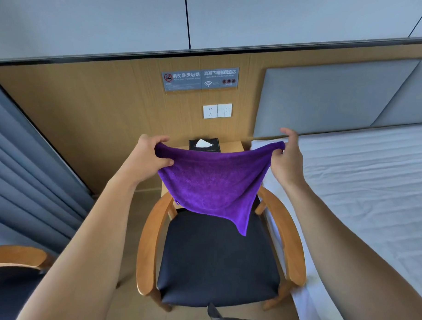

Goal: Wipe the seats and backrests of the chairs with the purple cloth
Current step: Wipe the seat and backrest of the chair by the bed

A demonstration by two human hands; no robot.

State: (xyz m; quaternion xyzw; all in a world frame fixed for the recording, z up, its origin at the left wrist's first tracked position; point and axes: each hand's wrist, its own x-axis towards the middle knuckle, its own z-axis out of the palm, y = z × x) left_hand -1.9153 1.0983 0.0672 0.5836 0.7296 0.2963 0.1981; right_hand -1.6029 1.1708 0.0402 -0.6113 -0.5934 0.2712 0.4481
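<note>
Both forearms reach out from the bottom of the shot, and each hand is pinching a top corner of the purple cloth (211, 183): left hand (149, 155) with thumb and fingers curled round its corner, right hand (287, 160) gripping the other. The cloth is stretched out in the air over the back part of the chair (216, 260), one corner dangling down above the dark seat. Can't tell if it touches anything; it covers the backrest from this angle.

Behind the chair is a small wooden table (232, 146) with a black tissue box (204, 145) on it, a white tissue sticking out the top.

Two grey signs (199, 79) on the wood wall panel: the left one has a no-smoking symbol and reads 请勿卧床吸烟, the right one reads 欢迎下榻智园酒店 with a wifi icon under it. The small print is too tiny to read. A white socket (210, 111) sits below them.

Bed (360, 177) with white sheets on the right, curtain (25, 177) on the left, and a second chair (15, 256) peeks in at the bottom left corner.
</note>
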